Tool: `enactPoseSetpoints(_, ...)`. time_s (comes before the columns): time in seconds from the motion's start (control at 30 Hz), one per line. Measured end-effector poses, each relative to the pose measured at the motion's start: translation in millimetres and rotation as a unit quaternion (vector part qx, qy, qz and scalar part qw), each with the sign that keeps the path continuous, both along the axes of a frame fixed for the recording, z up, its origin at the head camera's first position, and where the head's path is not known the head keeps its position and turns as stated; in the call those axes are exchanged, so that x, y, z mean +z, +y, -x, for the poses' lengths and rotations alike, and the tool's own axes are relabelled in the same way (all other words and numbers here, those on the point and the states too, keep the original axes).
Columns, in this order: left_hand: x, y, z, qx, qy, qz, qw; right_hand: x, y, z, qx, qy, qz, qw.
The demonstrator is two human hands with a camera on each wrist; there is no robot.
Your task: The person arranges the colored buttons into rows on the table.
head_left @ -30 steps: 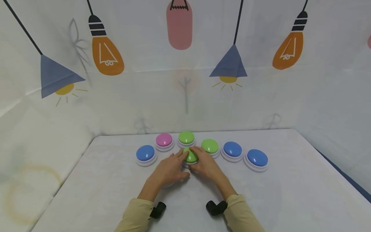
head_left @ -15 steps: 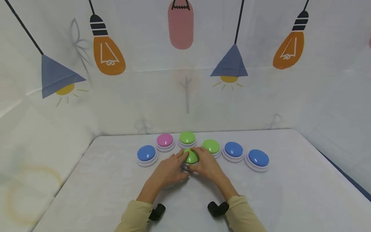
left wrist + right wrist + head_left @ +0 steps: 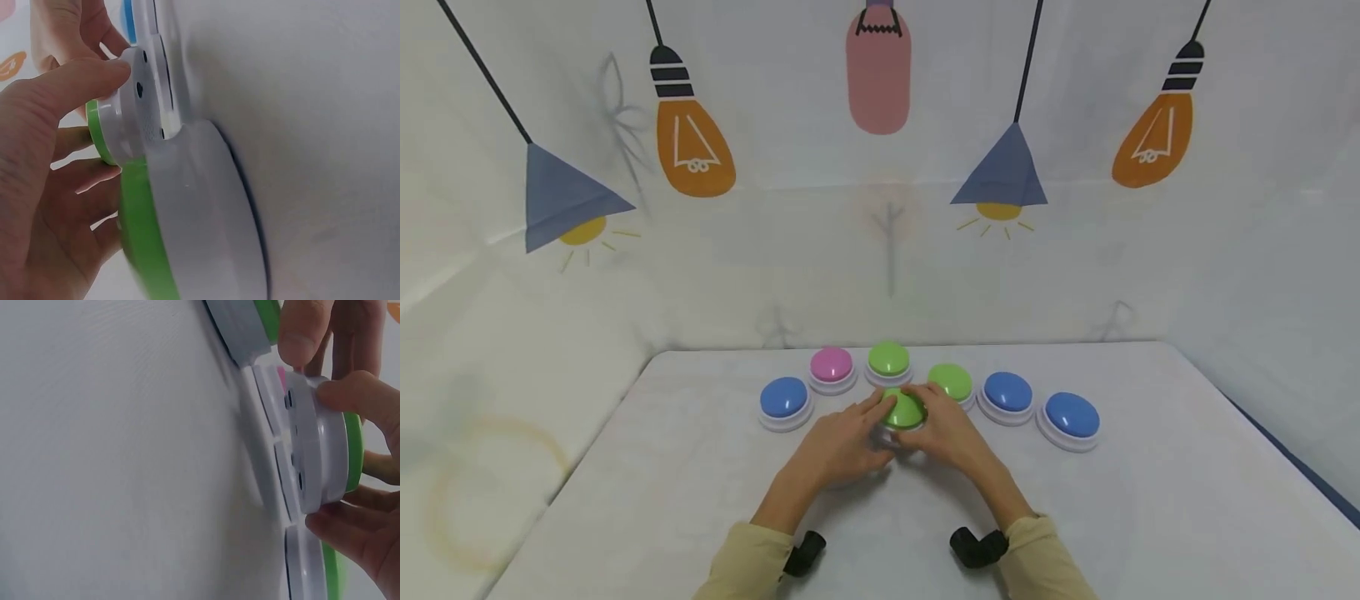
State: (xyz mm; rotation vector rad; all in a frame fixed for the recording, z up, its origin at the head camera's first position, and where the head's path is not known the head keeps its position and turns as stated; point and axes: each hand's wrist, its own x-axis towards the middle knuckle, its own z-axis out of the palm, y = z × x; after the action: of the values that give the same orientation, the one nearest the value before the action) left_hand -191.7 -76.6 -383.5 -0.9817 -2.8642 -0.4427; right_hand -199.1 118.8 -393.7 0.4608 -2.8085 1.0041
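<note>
Between both hands is a push button (image 3: pixel 904 410) with a domed green top and a round white base. My left hand (image 3: pixel 842 442) holds it from the left, its thumb on the white base in the left wrist view. From the right, my right hand (image 3: pixel 951 429) grips the same button, thumb on the base (image 3: pixel 325 447) and fingers round the green side. Small holes on its underside show in both wrist views, so it is tilted and raised off the table. Another green button (image 3: pixel 187 212) sits close under my left hand, mostly hidden in the head view.
Behind the hands, an arc of buttons stands on the white table (image 3: pixel 1150 467): a blue one (image 3: pixel 783 397), a pink one (image 3: pixel 831 365), two green ones (image 3: pixel 888 360) (image 3: pixel 950 381) and two blue ones (image 3: pixel 1007 392) (image 3: pixel 1072 415). A white printed cloth (image 3: pixel 805 275) hangs behind.
The held button and my right hand have shifted slightly right and nearer to me, and more of the button's base shows. The head view has moved a little. The other buttons stay put.
</note>
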Motion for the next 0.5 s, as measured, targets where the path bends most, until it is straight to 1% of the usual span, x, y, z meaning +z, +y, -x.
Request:
enactPoseSetpoints(0.13,0.0,0.6,-4.1,-0.009,0.01,0.009,0.9999,2.2,5.9,-7.6,0.001,-0.004,0.006,1.0)
enactPoseSetpoints(0.23,0.1,-1.1,-8.5,-0.013,0.02,0.021,0.9995,4.1,9.0,-13.8,0.014,-0.001,0.007,0.9999)
enactPoseSetpoints(0.37,0.7,-5.6,-16.6,-0.026,0.036,0.034,0.9984,6.9,11.5,-23.0,0.031,-0.002,-0.002,0.9995)
enactPoseSetpoints(0.5,-0.2,-10.3,-24.4,-0.05,0.074,0.038,0.9953,9.2,12.8,-30.4,0.041,-0.002,-0.019,0.999)
